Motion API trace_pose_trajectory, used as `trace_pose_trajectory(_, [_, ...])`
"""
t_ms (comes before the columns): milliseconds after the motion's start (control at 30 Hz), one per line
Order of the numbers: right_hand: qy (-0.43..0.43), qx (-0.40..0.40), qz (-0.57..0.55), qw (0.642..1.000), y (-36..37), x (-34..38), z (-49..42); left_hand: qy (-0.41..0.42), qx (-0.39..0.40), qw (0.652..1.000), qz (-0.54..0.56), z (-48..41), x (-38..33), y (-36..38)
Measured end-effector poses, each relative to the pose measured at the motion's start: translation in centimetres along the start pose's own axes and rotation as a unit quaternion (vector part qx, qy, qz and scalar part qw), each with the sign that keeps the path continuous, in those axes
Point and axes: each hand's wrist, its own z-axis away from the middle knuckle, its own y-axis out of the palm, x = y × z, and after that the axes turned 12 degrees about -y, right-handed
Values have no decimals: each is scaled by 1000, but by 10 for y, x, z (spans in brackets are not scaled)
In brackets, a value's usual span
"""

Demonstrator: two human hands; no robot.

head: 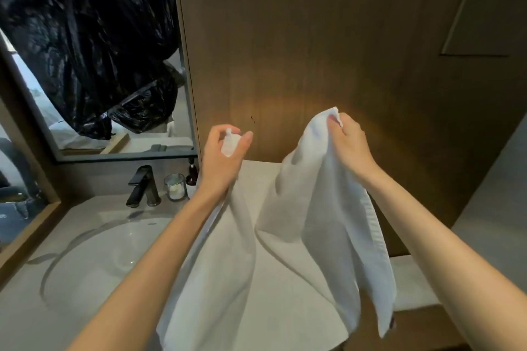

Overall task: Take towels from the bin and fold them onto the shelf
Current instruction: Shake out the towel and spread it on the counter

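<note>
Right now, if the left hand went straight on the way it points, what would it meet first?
Likely the wooden wall: nothing shows between it and the left hand pinching the towel corner. Depth is unclear.

Left near: white basin (94, 259) sunk in a pale counter (17, 319). Black faucet (144, 186) at its far rim. Glass candle jar (175, 186) just right of the faucet, with a dark pump bottle (191, 175) beside it. Mirror (34, 100) above reflects a black plastic bag (85, 23). Wood panel wall (313, 37) far, centre to right.
</note>
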Motion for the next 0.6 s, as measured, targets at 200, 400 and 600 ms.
trace_pose_trajectory(200, [-4, 38, 41, 998, -21, -7, 32, -165, 32, 985, 29, 38, 6, 41])
trace_pose_trajectory(400, [35, 41, 10, 998, -25, -32, 77, -298, 52, 939, 163, 81, 30, 76])
trace_pose_trajectory(600, [20, -8, 7, 1000, -20, -45, 109, -301, -33, 939, 166, 118, 30, 108])
